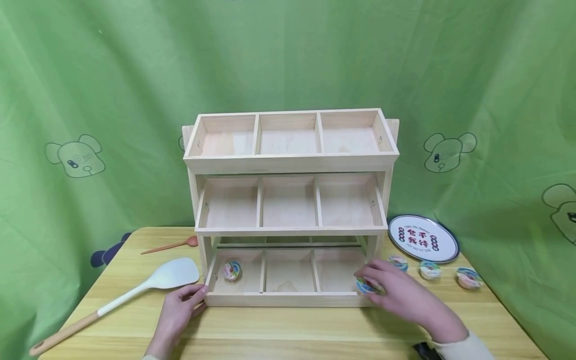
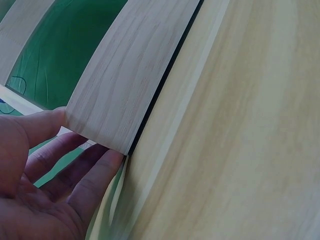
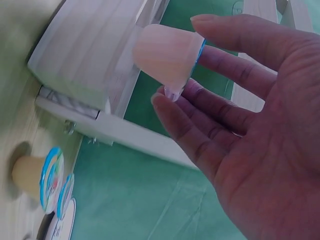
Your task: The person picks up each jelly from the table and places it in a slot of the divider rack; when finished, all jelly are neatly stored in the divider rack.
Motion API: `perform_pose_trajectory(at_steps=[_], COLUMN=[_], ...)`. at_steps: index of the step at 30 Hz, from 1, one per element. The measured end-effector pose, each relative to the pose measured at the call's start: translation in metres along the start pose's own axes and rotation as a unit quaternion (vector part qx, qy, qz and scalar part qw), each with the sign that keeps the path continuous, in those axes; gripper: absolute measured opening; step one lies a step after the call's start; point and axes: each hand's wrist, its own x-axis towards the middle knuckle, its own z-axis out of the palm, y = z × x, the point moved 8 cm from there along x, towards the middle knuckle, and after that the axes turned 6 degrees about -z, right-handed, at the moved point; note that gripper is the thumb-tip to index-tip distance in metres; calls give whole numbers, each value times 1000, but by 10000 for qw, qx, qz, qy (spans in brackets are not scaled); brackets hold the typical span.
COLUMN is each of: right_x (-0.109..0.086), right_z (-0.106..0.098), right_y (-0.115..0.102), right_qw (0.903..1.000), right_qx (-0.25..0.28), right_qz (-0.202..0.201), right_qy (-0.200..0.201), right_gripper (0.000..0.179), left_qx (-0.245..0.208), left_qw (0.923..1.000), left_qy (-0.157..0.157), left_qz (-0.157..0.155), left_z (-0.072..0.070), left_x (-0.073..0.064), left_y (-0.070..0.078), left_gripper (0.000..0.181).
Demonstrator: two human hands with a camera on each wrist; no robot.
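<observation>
A pale wooden three-tier rack (image 1: 288,300) stands on the table, each tier split into three compartments. My left hand (image 1: 177,307) holds the left front corner of the bottom tray; in the left wrist view, thumb and fingers (image 2: 102,180) are about the board's end (image 2: 120,85). My right hand (image 1: 400,295) pinches a jelly cup (image 3: 167,50) by its rim, over the right end of the bottom tray. This cup has pinkish contents and a blue-edged lid. Another jelly cup (image 1: 232,270) sits in the bottom left compartment.
Three more jelly cups, one of them the rightmost cup (image 1: 469,278), stand right of the rack. Behind them a white plate (image 1: 423,239) with a dark rim lies near the curtain. Left are a white spatula (image 1: 173,274) and a small reddish spoon (image 1: 191,241). A green curtain (image 1: 288,55) hangs behind.
</observation>
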Motion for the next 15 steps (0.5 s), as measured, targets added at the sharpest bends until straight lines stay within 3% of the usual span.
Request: perform_pose_trajectory(at_steps=[9,15], right_x=[20,31], right_z=[9,12], right_y=[-13,-23], right_qw=[9996,9988], right_qx=[59,368], right_qz=[-140,-227], right_qy=[-220,-242], right_gripper=[38,39], left_qx=[-41,-87], left_qw=[10000,10000], left_qy=[16,-5], left_qz=[-8,-7], left_z=[0,0], left_x=[0,1], left_y=[-1,0], left_gripper=[27,26])
